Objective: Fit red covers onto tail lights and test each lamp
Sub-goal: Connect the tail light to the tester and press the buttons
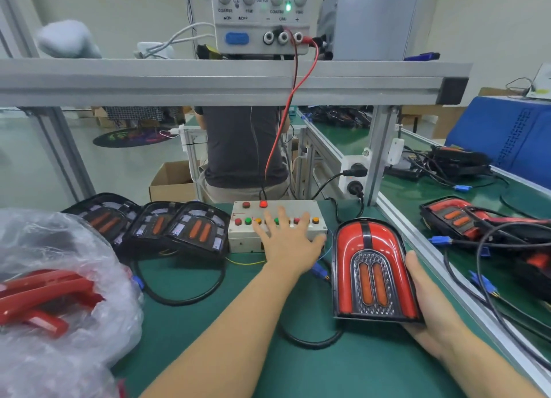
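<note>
A tail light (374, 274) with its red cover fitted is held tilted up over the green mat, orange strips in its middle. My right hand (429, 302) grips its right edge, the thumb along the side. My left hand (287, 242) lies with spread straight fingers on the white test box (241, 236), fingertips on the row of coloured buttons. A red lamp (263, 204) glows at the box's top. A black cable (310, 342) runs out from under the held light. Three uncovered tail lights (190, 227) lie in a row left of the box.
A clear plastic bag (53, 293) of loose red covers fills the near left. A power supply (262, 16) stands on the aluminium shelf above, red lead hanging down. More tail lights (459, 218) and cables lie beyond the rail at right. A person sits beyond the bench.
</note>
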